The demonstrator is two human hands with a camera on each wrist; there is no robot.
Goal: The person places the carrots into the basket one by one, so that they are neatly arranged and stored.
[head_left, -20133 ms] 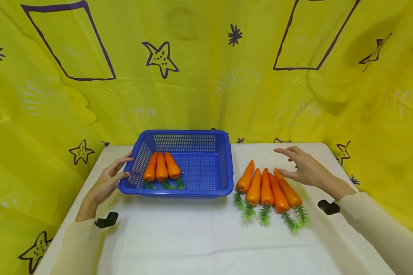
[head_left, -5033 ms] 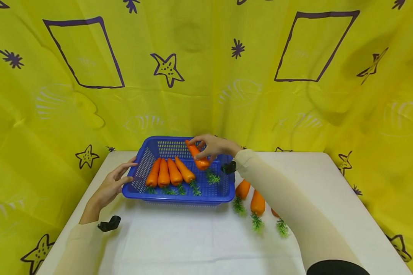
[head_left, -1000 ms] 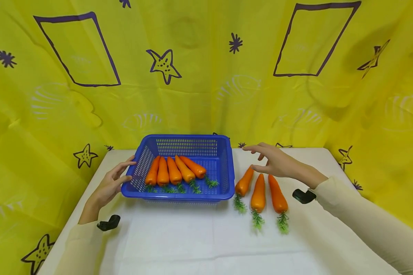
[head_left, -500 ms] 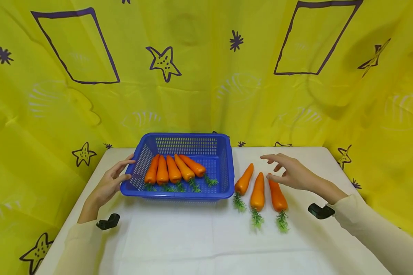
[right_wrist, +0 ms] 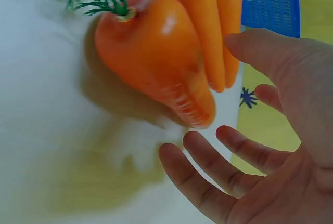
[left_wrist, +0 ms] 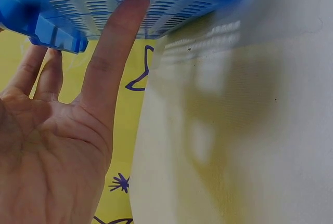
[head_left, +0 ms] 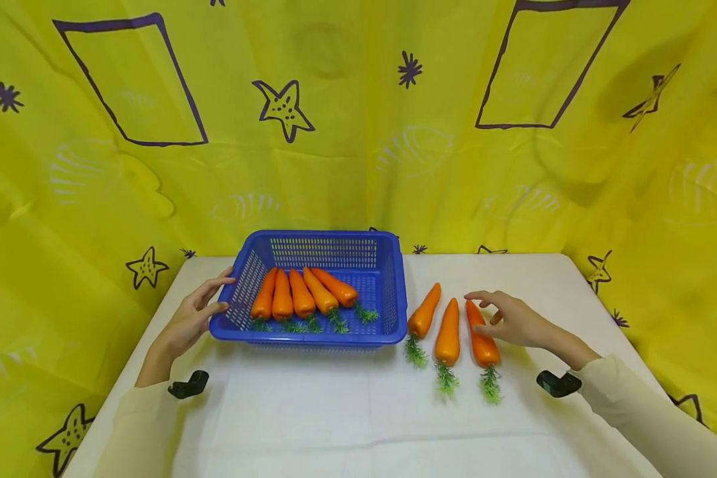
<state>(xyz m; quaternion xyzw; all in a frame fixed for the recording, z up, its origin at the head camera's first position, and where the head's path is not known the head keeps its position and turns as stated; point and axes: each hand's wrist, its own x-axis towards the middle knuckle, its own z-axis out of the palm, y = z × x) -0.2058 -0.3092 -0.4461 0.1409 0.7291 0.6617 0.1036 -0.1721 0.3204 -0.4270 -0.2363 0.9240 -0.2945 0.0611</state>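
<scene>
Inspection: rightmost carrot unsecured, right grip standing apart

The right hand is hovering beside the rightmost carrot, its grip spread, thumb and fingers well apart; no firm contact is showing. That carrot is lying on the bench, to the right of two other loose carrots. Five carrots are already resting in the blue basket. The left hand is touching the basket's left side, its grip also spread, the thumb bearing on the wall.

Hazards noted: the rounded, smooth-looking body could be rolling away should the thumb be pressing before the fingers. The thumb could be nudging the neighbouring carrot, which is lying near. Leaves trailing at the thick end could be catching on the rim during a low carry. Uneven pressure from the left hand could be shifting the basket.
</scene>
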